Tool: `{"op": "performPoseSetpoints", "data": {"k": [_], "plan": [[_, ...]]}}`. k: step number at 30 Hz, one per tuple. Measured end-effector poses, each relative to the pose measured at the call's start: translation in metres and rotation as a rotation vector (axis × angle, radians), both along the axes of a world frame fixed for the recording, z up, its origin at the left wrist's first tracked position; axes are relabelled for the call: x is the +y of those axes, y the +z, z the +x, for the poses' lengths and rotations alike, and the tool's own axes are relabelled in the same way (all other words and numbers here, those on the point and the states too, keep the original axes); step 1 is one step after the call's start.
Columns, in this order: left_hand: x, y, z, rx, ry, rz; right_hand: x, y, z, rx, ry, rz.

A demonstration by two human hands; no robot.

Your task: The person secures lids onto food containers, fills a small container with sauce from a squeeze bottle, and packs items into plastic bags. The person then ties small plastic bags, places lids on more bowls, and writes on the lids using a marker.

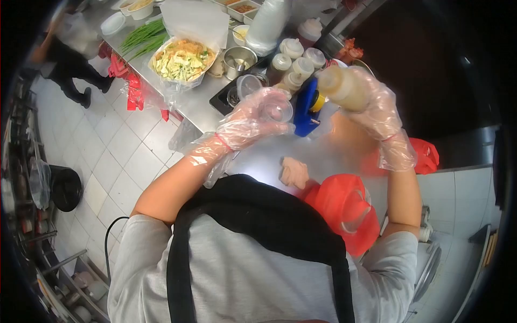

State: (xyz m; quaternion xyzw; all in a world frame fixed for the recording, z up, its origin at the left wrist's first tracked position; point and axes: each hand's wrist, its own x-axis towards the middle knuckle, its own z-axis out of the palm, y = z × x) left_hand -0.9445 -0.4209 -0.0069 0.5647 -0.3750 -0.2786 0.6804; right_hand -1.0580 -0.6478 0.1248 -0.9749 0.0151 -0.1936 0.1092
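My left hand [245,121], in a clear plastic glove, is closed around a small clear plastic cup [279,111]. Whether anything is in the cup I cannot tell. My right hand [379,105], gloved the same way, grips a squeeze bottle [342,89] with a yellowish content, tilted with its end toward the left. Between the two hands is a blue object with a yellow part [308,107], its kind unclear. Several capped squeeze bottles [292,48] stand just beyond the hands. Another clear cup [249,85] sits behind my left hand.
On the steel counter [207,102] are a paper-lined tray of shredded food [183,60], green stalks [144,37] and a metal pot [239,60]. A crumpled cloth-like piece [294,172] and red plastic bags [344,207] lie near my body. Another person [70,59] stands at the far left.
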Motion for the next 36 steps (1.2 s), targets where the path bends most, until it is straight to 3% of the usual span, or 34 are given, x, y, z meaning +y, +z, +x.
{"op": "performPoseSetpoints", "data": {"k": [3,5,13,36], "plan": [[-0.001,-0.008,-0.003,-0.171,0.035,0.036,0.024,0.005,-0.006,0.213,0.055,-0.229],[0.003,-0.007,-0.005,-0.351,0.077,0.096,0.026,-0.004,-0.007,0.103,0.193,-0.353],[0.01,-0.018,-0.014,-0.218,-0.057,0.036,0.05,0.012,-0.016,0.07,0.222,-0.834],[0.013,-0.015,-0.012,-0.11,-0.104,0.018,0.058,0.032,-0.02,0.045,0.231,-0.851]]}}
